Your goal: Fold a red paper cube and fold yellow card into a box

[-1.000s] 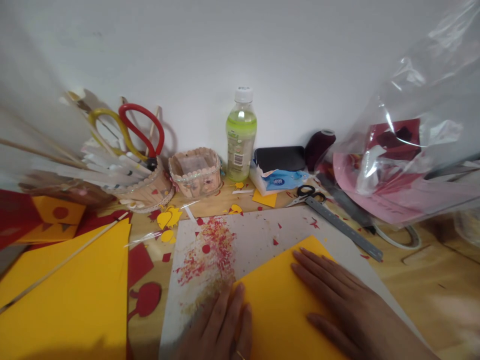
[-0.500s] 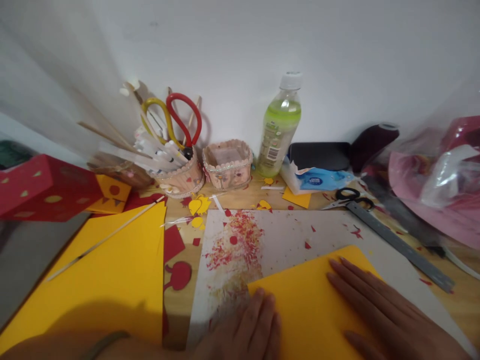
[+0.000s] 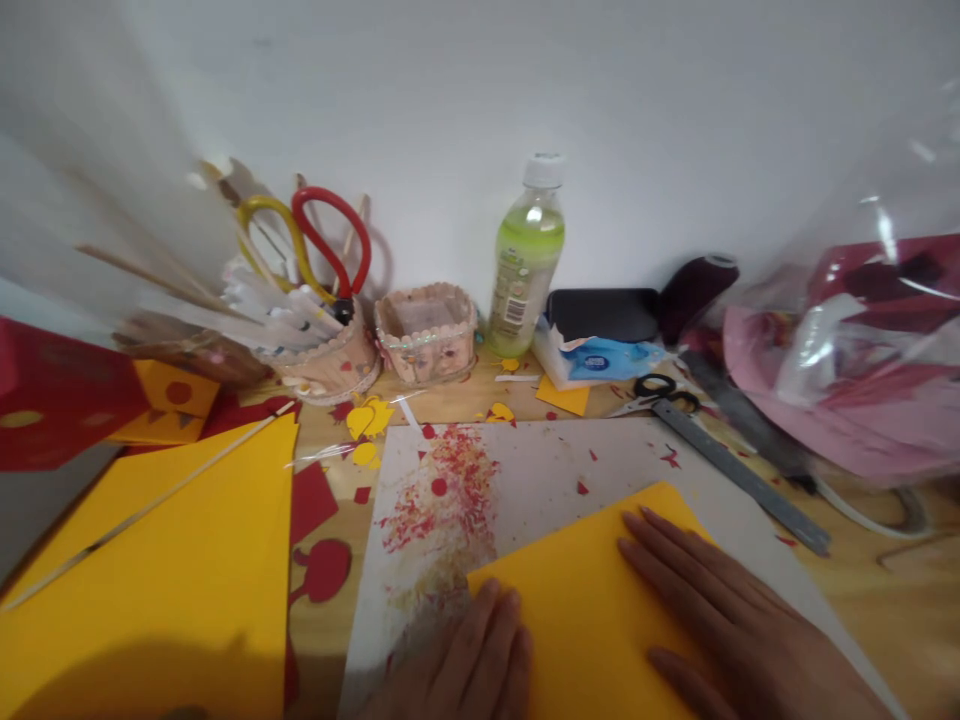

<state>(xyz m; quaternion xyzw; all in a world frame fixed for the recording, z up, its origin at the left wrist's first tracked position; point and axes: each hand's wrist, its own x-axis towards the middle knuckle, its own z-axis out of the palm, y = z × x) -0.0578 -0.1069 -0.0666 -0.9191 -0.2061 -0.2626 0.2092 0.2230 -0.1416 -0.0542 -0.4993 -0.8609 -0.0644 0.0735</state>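
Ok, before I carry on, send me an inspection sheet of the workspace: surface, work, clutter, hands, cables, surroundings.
Surface: wooden table; white sheet on it, marked red and tan at its left.
Work: yellow paper lying on the white sheet.
Clutter: paper scraps, scissors and a ruler.
Hands: left hand at the paper's left edge; right hand flat on its right part.
Cables: none certain; cannot tell what the pale loop at right is.
Surroundings: wall behind; upright bottle before it.
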